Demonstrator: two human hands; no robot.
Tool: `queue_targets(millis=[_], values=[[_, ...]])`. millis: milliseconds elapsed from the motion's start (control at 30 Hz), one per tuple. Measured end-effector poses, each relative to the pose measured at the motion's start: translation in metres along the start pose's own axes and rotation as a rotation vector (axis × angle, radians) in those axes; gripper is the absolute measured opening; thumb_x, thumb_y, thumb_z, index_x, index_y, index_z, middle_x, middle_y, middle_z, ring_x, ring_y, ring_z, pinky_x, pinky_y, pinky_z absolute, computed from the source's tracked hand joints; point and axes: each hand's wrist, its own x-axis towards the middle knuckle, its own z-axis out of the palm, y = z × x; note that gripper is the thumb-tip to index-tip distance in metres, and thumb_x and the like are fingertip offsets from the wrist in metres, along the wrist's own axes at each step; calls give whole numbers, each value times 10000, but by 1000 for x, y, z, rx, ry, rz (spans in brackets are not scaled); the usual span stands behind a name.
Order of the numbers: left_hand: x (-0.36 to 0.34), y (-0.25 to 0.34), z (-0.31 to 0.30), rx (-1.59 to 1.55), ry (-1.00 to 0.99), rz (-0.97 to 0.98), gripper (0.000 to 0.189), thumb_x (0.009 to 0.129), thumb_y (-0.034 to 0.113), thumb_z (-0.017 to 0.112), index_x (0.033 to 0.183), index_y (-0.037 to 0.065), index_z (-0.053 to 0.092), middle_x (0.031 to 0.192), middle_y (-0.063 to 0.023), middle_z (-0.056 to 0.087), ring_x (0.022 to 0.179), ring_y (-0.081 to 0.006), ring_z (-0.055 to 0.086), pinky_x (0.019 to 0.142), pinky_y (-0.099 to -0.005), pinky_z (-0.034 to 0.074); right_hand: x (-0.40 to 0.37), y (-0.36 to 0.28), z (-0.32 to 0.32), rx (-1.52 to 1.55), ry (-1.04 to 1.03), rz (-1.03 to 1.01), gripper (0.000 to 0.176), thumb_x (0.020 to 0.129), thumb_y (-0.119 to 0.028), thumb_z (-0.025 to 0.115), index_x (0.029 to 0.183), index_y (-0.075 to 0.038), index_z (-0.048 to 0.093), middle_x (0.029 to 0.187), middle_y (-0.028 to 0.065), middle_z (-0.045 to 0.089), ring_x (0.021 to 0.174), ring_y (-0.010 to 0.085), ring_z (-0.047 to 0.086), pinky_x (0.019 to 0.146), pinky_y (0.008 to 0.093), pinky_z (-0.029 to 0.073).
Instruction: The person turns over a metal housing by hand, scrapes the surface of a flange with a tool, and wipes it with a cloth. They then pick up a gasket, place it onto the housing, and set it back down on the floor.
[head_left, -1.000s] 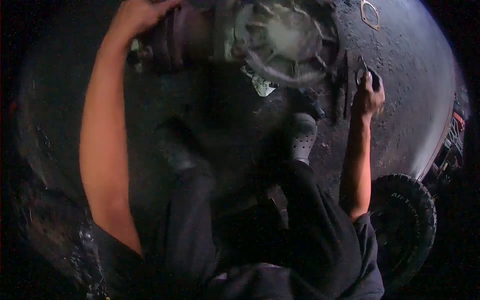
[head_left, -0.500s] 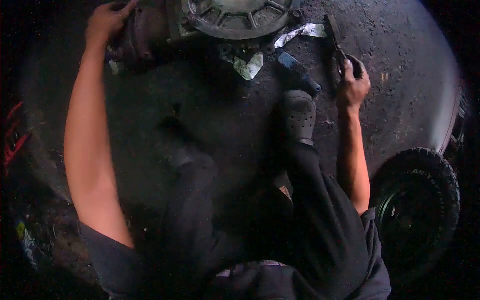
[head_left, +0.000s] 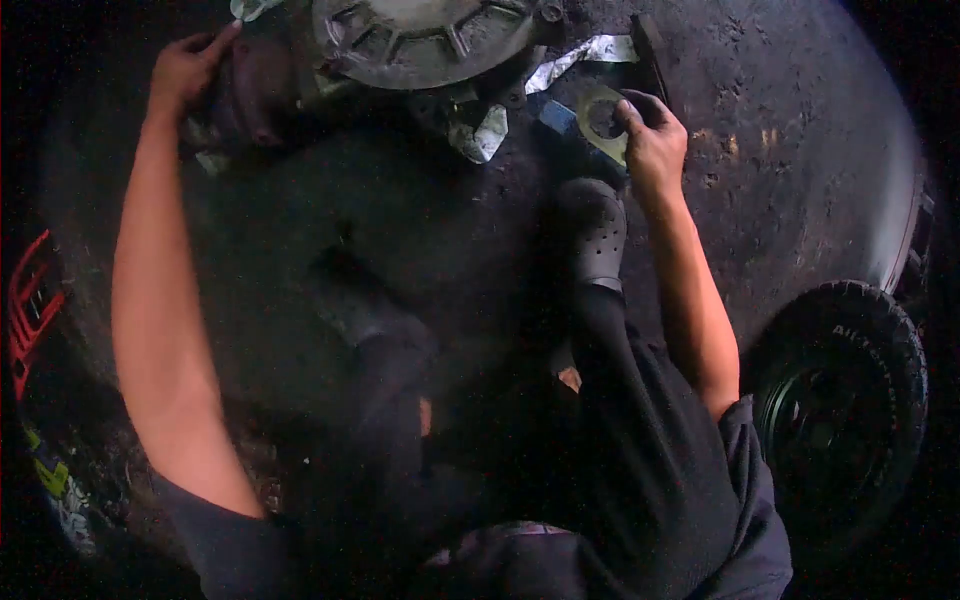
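Note:
My right hand (head_left: 652, 145) holds a flat ring-shaped gasket (head_left: 601, 120) with a round hole, just above my dark perforated shoe (head_left: 596, 235). My left hand (head_left: 185, 70) rests on the brownish cylindrical end of a large metal assembly (head_left: 255, 90) at the top left. Next to it lies the assembly's round ribbed grey cover (head_left: 425, 40). I cannot tell whether the left fingers grip the part or only touch it.
A dark flat bar (head_left: 648, 50) and crumpled silver scraps (head_left: 580, 55) lie on the oily dark floor near the gasket. A blue-handled item (head_left: 556, 115) sits beside it. A black tyre (head_left: 845, 400) stands at the lower right. Red metal (head_left: 30, 300) shows at the left edge.
My right hand has moved left from the open floor toward the cover and now holds the ring gasket up flat. My left hand stays on the assembly's end.

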Motion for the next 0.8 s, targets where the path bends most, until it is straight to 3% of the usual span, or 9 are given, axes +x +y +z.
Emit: queue_targets(millis=[133, 200, 267, 333, 400, 533, 600, 733, 800], values=[[-2, 5, -5, -74, -34, 14, 775, 681, 650, 612, 1100, -1, 612, 1084, -204, 611, 1047, -305, 578, 908, -359, 423, 0, 2, 12, -29, -31, -7, 170, 839, -121, 608, 904, 35, 629, 782, 36, 621, 707, 101, 544, 665, 242, 439], [-5, 14, -9, 43, 21, -172, 764, 683, 646, 612, 1083, -5, 620, 1067, -207, 616, 1041, -305, 580, 904, -356, 425, 5, 4, 20, 65, 27, -40, 177, 810, -147, 610, 844, 26, 626, 719, 77, 637, 653, 126, 558, 622, 289, 454], [-2, 9, -12, 15, -38, -127, 758, 687, 641, 615, 1064, -17, 627, 1078, -208, 613, 1037, -297, 583, 904, -355, 422, 9, 6, 26, 72, 86, -49, 184, 804, -156, 608, 836, 24, 623, 730, 117, 640, 650, 150, 572, 627, 300, 457], [7, -3, -5, 91, -43, -208, 723, 691, 634, 617, 1053, 8, 641, 1070, -192, 621, 1013, -294, 592, 899, -354, 423, 9, -7, 27, 0, 89, -48, 184, 795, -157, 594, 837, 20, 620, 753, 164, 637, 669, 210, 609, 650, 331, 468], [1, -3, -3, 30, 95, -96, 716, 686, 631, 625, 1042, 11, 645, 1056, -188, 627, 999, -303, 595, 889, -365, 430, 12, -1, 33, 18, 131, -72, 187, 786, -163, 596, 837, 15, 621, 771, 174, 641, 705, 252, 632, 663, 350, 474], [-10, 14, -15, 135, 95, 18, 708, 706, 637, 593, 1036, 12, 646, 1043, -199, 625, 1016, -325, 582, 892, -392, 427, 17, 4, 44, 214, 114, 53, 211, 755, -167, 630, 859, 17, 632, 800, 196, 647, 756, 287, 648, 694, 354, 487], [-27, 68, -29, 356, 75, -342, 702, 731, 647, 541, 1019, 17, 653, 1067, -211, 609, 1048, -354, 555, 898, -417, 418, 16, -9, 43, 292, 87, 148, 207, 748, -166, 640, 849, 15, 636, 794, 202, 645, 762, 292, 649, 693, 362, 485], [-15, 58, -26, 517, 21, -437, 676, 744, 651, 504, 1002, 47, 664, 1065, -210, 608, 1056, -376, 540, 890, -405, 424, 11, -16, 50, 355, 74, 150, 168, 760, -148, 614, 816, 9, 630, 776, 205, 637, 756, 325, 636, 689, 384, 478], [-13, 50, -26, 399, -45, -502, 717, 736, 677, 487, 1043, 48, 646, 1098, -207, 597, 1093, -384, 518, 930, -491, 370, 6, -21, 51, 319, 93, 133, 163, 765, -145, 606, 820, 9, 623, 780, 203, 634, 763, 321, 635, 690, 383, 477]])
